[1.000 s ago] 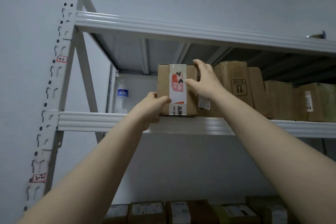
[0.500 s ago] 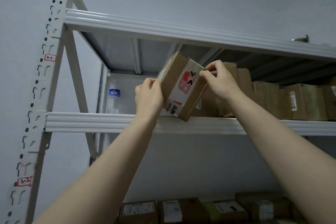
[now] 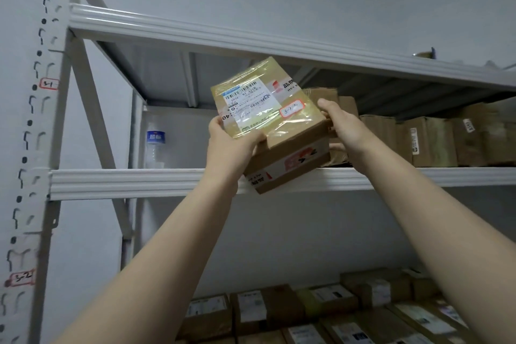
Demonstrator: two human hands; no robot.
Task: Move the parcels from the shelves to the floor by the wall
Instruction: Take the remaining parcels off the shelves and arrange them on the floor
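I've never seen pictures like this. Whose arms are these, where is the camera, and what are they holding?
There is no machine here. These are a person's two bare arms, seen from a camera worn on the head and facing a metal rack. The left hand and the right hand grip a taped cardboard parcel by opposite edges. It is tilted so its printed label faces the camera, and it is held in front of the shelf. On that shelf a bottle stands at the left and boxes stand at the right. The lower boxes sit on a level beneath.
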